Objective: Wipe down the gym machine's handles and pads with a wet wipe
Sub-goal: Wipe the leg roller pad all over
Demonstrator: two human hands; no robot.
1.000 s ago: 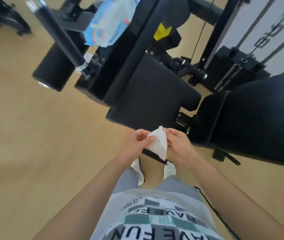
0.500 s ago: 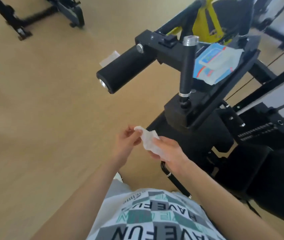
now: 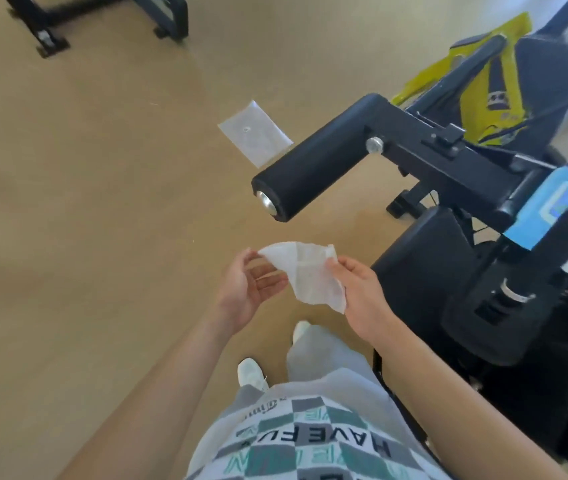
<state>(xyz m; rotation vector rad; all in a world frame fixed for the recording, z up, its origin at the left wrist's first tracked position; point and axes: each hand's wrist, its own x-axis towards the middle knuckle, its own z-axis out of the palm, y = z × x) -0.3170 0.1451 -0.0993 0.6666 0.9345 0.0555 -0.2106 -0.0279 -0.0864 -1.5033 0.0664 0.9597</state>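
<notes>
A white wet wipe (image 3: pixel 305 271) is spread between my two hands in front of my waist. My left hand (image 3: pixel 251 289) pinches its upper left corner with thumb and forefinger, palm up, the other fingers loose. My right hand (image 3: pixel 358 292) grips the wipe's right edge. Just above and to the right of the wipe juts the machine's black roller pad (image 3: pixel 313 169), its metal end cap facing me. A black seat pad (image 3: pixel 424 258) lies right of my right hand. Neither hand touches the machine.
A blue wet-wipe pack (image 3: pixel 549 206) lies on the machine frame at the right edge. A yellow bag (image 3: pixel 483 98) hangs behind the frame. A white plastic sheet (image 3: pixel 254 133) lies on the tan floor. Another machine's black base (image 3: pixel 102 15) stands top left.
The view swung left and down over the floor. My hands moved apart and unfolded the bunched wipe into a flat sheet.
</notes>
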